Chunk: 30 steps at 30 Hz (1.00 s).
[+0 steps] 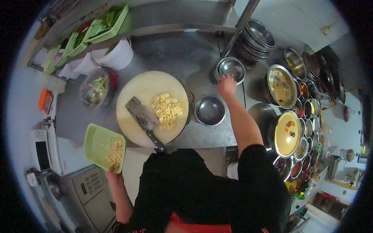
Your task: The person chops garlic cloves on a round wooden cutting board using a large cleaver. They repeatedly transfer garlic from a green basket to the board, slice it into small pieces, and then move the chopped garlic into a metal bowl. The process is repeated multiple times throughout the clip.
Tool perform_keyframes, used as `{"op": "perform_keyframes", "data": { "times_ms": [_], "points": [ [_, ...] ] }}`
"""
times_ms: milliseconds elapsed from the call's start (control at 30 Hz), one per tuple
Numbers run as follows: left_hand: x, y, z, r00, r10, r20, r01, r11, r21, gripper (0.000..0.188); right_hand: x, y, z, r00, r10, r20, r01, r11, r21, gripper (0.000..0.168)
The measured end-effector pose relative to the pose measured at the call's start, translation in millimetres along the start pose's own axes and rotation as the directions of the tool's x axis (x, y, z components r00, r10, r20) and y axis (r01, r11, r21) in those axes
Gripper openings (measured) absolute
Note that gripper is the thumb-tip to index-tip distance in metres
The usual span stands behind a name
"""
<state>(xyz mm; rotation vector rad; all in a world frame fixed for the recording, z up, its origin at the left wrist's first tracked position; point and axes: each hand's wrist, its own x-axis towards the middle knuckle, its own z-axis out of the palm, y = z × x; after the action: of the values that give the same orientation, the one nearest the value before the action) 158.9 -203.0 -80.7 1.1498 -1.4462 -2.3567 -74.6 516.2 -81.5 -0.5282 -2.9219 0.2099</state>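
Observation:
My left hand (116, 176) grips the near rim of a green plastic basket (97, 145), which holds pale pieces that look like peeled garlic (116, 155) gathered on its right side. My right hand (227, 86) is at the near rim of a small steel bowl (231, 68) with a few bits inside; its fingertips are partly hidden. Nearer me stands another steel bowl (209, 110). On the round cutting board (140, 84) lies a pile of similar pale yellow pieces (167, 110). A cleaver (142, 113) rests left of the pile, its black handle over the board's near edge.
Stacked steel bowls (258, 40) stand at the back right. A large basin of food (281, 86) and a yellow lidded pot (288, 134) line the right side. A plastic tub with greens (95, 88) and a white bucket (116, 55) sit left, below green baskets (109, 26).

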Motion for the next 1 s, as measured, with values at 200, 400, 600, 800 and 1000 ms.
{"op": "perform_keyframes", "data": {
  "times_ms": [200,400,600,800,1000],
  "points": [
    [-31.3,-9.8,19.1,0.998,0.043,-0.052,-0.040,0.997,0.067,0.054,19.0,12.3,0.7,0.968,0.062,0.244,-0.024,0.987,-0.156,0.034],
    [-50.4,-14.2,16.8,0.988,0.061,-0.139,-0.042,0.990,0.134,0.052,34.6,-31.1,24.7,0.956,-0.244,0.161,0.224,0.965,0.134,0.042],
    [-61.1,-13.4,-6.5,0.967,0.046,-0.249,-0.013,0.991,0.132,0.044,53.5,-79.0,83.7,0.949,-0.244,0.199,0.193,0.951,0.243,0.041],
    [-73.6,-4.5,-15.8,0.934,0.116,-0.339,-0.054,0.980,0.189,0.037,67.2,-69.6,123.5,0.929,-0.323,0.182,0.301,0.944,0.139,0.026],
    [-63.8,-2.6,18.8,0.940,0.062,-0.336,-0.029,0.994,0.102,0.035,67.9,-49.3,138.5,0.959,-0.221,0.176,0.207,0.974,0.095,0.018]
  ]
}}
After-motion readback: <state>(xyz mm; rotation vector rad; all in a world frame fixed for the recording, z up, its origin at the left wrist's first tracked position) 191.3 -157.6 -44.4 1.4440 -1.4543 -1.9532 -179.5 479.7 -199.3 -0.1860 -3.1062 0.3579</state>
